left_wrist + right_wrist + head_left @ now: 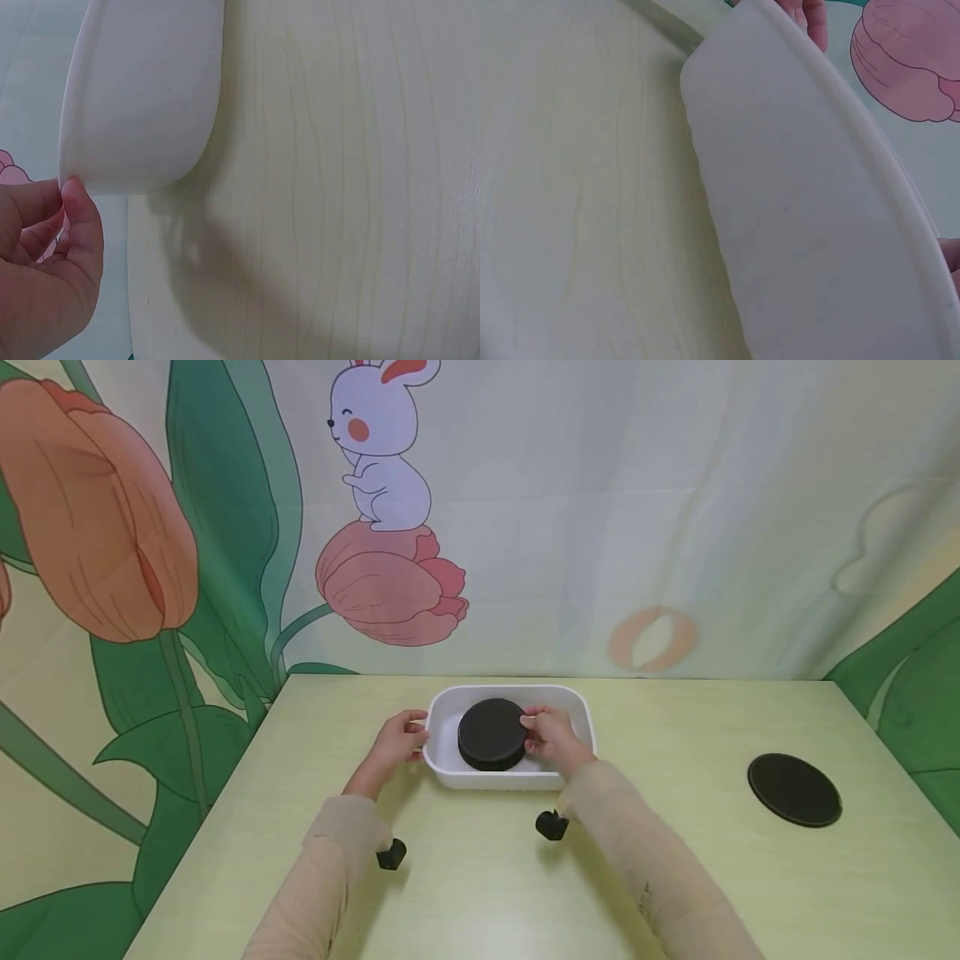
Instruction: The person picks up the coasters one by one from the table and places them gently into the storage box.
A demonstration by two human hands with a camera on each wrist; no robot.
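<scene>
Person's left hand (396,743) pinches the rim of the white tub (498,782) at mid-frame, which holds a thick black disc (491,728), its edge pinched by the right hand (557,737). Handling that disc seems the step; next calls for a steady tub. Lower right lies a thin black disc (795,790).

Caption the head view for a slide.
Left hand grips a white tray; right hand holds the round black object inside.
</scene>
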